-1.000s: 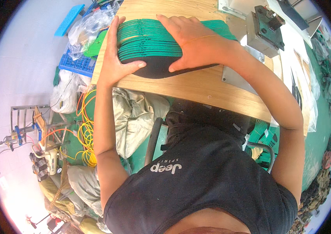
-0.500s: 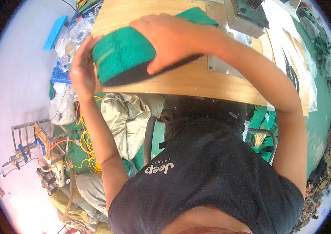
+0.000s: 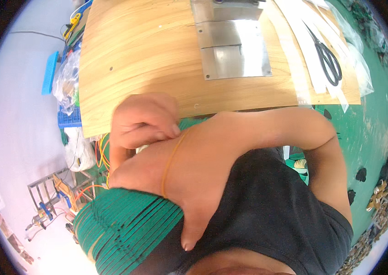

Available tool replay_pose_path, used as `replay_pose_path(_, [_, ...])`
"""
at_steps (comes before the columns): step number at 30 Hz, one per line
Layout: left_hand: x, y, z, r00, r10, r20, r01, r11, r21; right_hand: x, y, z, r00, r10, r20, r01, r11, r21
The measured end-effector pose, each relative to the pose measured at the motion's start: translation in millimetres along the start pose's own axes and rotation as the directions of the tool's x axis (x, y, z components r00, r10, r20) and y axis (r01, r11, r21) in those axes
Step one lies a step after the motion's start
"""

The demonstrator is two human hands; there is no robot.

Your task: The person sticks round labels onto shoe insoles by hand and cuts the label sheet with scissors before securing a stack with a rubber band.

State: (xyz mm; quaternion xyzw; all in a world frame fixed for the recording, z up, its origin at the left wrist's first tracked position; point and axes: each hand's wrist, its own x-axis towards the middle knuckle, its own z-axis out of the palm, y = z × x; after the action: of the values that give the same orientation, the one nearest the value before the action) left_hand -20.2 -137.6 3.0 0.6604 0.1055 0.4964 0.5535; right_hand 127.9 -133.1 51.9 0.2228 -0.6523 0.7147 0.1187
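A thick stack of thin green sheets with dark edges [image 3: 125, 229] is held against my body, below the table's front edge. My right hand [image 3: 194, 169] lies across it and grips it, with the thumb stretched along its near side. A tan rubber band [image 3: 172, 160] runs over the back of this hand. Just beyond, my left hand [image 3: 143, 120] is closed, its fingers curled and the fingertips at the upper end of the band. The far part of the stack is mostly hidden by my hands.
The wooden table [image 3: 143, 55] carries a metal plate [image 3: 235, 55], white strips [image 3: 294, 55] and black-handled scissors [image 3: 329, 64]. At its left are a blue crate [image 3: 69, 117] and clear plastic bags [image 3: 68, 82]. A metal frame [image 3: 43, 192] stands further left.
The green stack has come down from above the table to my body. My left hand has moved from the stack's left end to beside my right hand, fingers now curled.
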Motion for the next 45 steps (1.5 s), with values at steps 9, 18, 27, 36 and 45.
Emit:
replay_pose_path(9, [-3,-35,29,0.979,0.028,-0.203,-0.052,0.992,-0.115,-20,-20,-10,0.982,0.173,-0.074,-0.185,0.957,-0.223])
replay_pose_path(18, [8,-55,28,0.988,-0.119,-0.099,0.108,0.988,-0.111,-39,0,-10,0.980,0.192,-0.054,-0.198,0.969,-0.149])
replay_pose_path(27, [3,-62,26,0.972,-0.214,-0.094,0.189,0.956,-0.227,-42,-20,-25,0.951,0.308,-0.025,-0.309,0.949,-0.071])
replay_pose_path(36, [45,-48,14,0.965,-0.125,0.231,0.109,0.991,0.081,-43,-15,-7,0.969,0.241,-0.047,-0.241,0.970,-0.007])
replay_pose_path(45, [47,-39,53,0.916,-0.052,-0.399,0.157,0.959,0.236,-48,-14,5,0.953,0.231,-0.197,-0.262,0.953,-0.150])
